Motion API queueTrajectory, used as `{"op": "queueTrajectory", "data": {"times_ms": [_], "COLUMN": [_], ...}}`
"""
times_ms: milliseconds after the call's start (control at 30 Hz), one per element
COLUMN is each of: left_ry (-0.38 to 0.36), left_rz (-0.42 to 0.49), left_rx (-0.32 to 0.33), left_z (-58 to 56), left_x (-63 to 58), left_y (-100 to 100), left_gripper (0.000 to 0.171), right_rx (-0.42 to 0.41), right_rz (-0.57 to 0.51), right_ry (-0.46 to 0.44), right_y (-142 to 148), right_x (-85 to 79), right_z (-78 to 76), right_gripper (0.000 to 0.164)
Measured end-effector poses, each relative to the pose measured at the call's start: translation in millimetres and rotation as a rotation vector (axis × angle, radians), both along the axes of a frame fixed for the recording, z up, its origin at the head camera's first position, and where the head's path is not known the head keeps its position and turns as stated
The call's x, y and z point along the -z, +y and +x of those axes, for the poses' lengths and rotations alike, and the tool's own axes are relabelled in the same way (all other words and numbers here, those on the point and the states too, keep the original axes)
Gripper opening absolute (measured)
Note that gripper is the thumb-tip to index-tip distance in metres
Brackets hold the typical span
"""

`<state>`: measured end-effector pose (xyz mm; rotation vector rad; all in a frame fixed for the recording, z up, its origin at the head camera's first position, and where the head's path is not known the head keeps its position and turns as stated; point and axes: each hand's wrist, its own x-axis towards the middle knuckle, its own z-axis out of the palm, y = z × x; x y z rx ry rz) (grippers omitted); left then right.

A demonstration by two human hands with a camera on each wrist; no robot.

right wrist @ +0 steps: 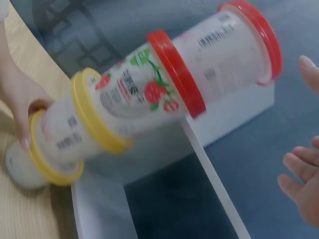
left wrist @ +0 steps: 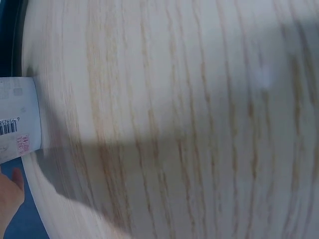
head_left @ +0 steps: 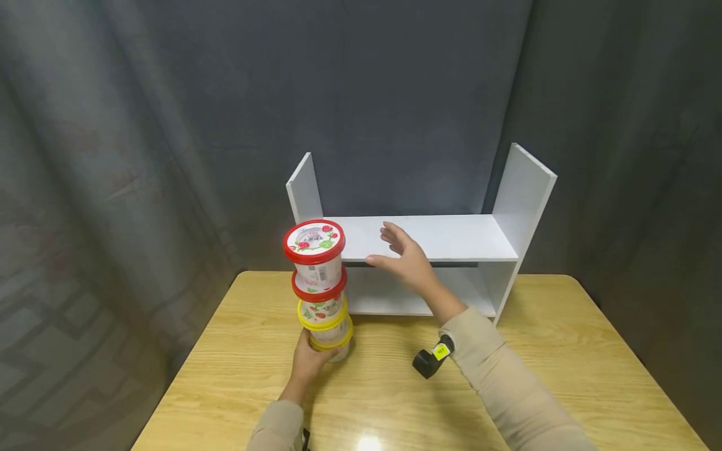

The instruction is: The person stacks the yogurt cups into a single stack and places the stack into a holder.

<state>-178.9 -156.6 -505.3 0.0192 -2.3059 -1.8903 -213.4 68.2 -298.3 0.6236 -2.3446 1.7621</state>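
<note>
A column of lidded tubs stands upright on the table, left of centre in the head view. Two with red lids, the top tub and the one below, sit over two with yellow lids. My left hand holds the bottom tub around its yellow lid, thumb and fingers on either side. Strawberries are printed on the labels. Fingers spread, my right hand hovers apart from the column, to its right and before the shelf; nothing is in it. In the left wrist view only part of a tub shows.
A white two-level shelf with raised side panels stands on the wooden table, close behind and right of the tubs. Grey curtains hang around the back and sides. A black wrist camera juts from the right sleeve.
</note>
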Motion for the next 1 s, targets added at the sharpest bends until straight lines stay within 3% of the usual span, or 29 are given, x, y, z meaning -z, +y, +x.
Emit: {"op": "queueTrajectory", "data": {"times_ms": [167,433,1000], "left_ry": [0.014,0.002,0.055], "left_rz": [0.009,0.024,0.069], "left_rx": [-0.001,0.002,0.028], "left_z": [-4.9,-5.7,-6.4], "left_x": [11.0,11.3,10.3], "left_y": [-2,-1,-1], "left_gripper": [0.078,0.078,0.079], "right_rx": [0.040,0.127,0.500], "right_rz": [-0.022,-0.018,0.084], "right_ry": [0.015,0.018,0.046], "right_y": [29,78,159], "right_x": [5.8,14.5,11.4], "right_z": [3.5,5.4,22.0], "right_gripper": [0.074,0.075,0.073]}}
